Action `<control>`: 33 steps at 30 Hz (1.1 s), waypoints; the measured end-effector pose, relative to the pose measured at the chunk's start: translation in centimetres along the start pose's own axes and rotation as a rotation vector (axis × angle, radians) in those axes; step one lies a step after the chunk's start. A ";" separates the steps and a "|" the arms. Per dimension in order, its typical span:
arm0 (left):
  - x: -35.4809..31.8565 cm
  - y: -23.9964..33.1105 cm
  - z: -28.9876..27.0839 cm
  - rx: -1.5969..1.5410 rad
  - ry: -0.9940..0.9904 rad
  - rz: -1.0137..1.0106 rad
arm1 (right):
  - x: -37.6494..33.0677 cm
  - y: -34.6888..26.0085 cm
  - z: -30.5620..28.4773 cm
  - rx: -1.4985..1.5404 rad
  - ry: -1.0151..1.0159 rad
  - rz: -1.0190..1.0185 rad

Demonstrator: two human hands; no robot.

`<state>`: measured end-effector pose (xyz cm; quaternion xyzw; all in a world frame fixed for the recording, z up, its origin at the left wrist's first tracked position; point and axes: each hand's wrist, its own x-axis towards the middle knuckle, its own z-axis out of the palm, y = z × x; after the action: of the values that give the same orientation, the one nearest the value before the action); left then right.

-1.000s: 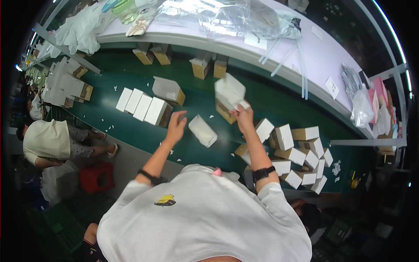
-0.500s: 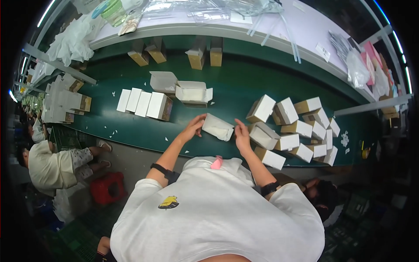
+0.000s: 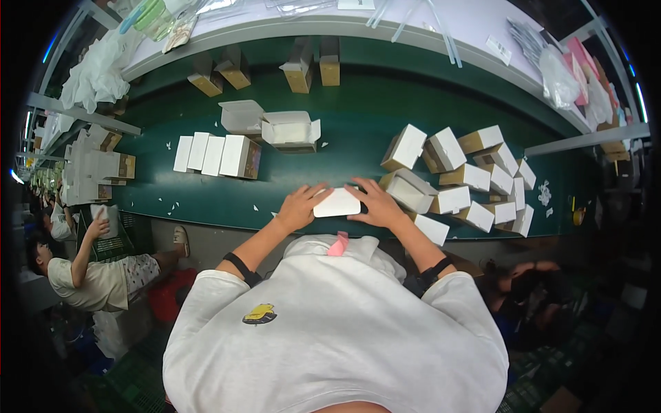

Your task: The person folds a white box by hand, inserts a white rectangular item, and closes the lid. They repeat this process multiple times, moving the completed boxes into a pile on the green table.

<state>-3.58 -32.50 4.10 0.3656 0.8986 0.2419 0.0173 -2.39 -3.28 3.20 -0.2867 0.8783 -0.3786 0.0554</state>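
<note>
Near the front edge of the green table, a small white carton [image 3: 337, 204] sits between my two hands, its plain white face turned up. My left hand [image 3: 299, 208] grips its left end, fingertips at the far edge. On the right end, my right hand [image 3: 376, 204] holds it, thumb at the near corner and fingers over the far side. Just past my right hand lies a carton with its flaps open [image 3: 411, 191]. Ahead to the left, another open carton [image 3: 289, 131] shows something white inside.
White and brown cartons [image 3: 471, 177] crowd the green table [image 3: 330, 172] on the right; a short row [image 3: 215, 155] stands on the left. Several more stand under the white shelf [image 3: 385, 38]. At far left sits a person [image 3: 96, 275] with an arm raised.
The carton in my hands showed an open, pale inside; now a flat white face shows on top. My hands have closed in on its ends. The person at left has raised an arm with something white.
</note>
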 end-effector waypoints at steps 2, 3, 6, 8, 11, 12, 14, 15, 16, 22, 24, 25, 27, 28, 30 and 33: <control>0.0 0.6 -1.2 0.108 -0.045 0.026 | 0.3 -1.4 -0.8 -0.243 0.041 -0.052; 0.2 0.6 -1.6 0.096 -0.072 0.039 | 0.4 -1.6 -1.0 -0.366 0.061 -0.080; 0.5 -0.3 -1.9 0.073 -0.127 0.061 | 0.3 -0.9 -0.6 -0.238 -0.032 -0.032; 0.9 -1.2 -1.1 -0.085 -0.187 0.028 | 0.5 -0.6 -0.8 -0.176 -0.079 -0.008; 1.0 -0.5 -0.6 -0.105 -0.229 -0.003 | 1.1 -0.7 -1.7 -0.061 -0.210 0.059; 1.1 0.2 -0.8 -0.043 -0.243 -0.019 | 1.2 -0.9 -1.8 -0.059 -0.213 0.059; 1.0 1.1 -0.9 0.017 -0.259 -0.038 | 1.1 -1.1 -2.1 -0.145 -0.205 -0.052; 0.8 1.5 -0.8 0.046 -0.243 -0.035 | 1.0 -1.2 -2.2 -0.187 -0.201 -0.108; 0.6 1.8 -0.7 0.074 -0.227 -0.033 | 1.0 -1.2 -2.3 -0.185 -0.204 -0.110; 0.4 2.5 -0.6 0.093 -0.306 -0.018 | -0.3 -1.6 -2.1 -0.371 -0.285 -0.113; 0.1 3.0 0.2 0.197 -0.284 -0.030 | -0.5 -1.5 -1.9 -0.427 -0.314 -0.112; -0.1 3.2 0.5 0.250 -0.273 -0.036 | -0.6 -1.4 -1.8 -0.481 -0.287 -0.136; 0.0 3.9 0.7 0.271 -0.273 -0.055 | -1.3 -1.4 -1.4 -0.588 -0.233 -0.178; 0.0 4.1 0.7 0.295 -0.270 -0.068 | -1.6 -1.5 -1.1 -0.585 -0.237 -0.178; 0.0 4.5 0.8 0.323 -0.264 -0.083 | -1.9 -1.9 -0.6 -0.561 -0.207 -0.111; -0.3 4.6 2.1 0.309 -0.140 -0.119 | -2.6 -2.0 0.6 -0.526 -0.186 -0.027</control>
<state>0.07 -28.94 4.25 0.3259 0.9418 0.0734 0.0376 0.91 -3.35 3.85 -0.3364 0.9337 -0.1103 0.0546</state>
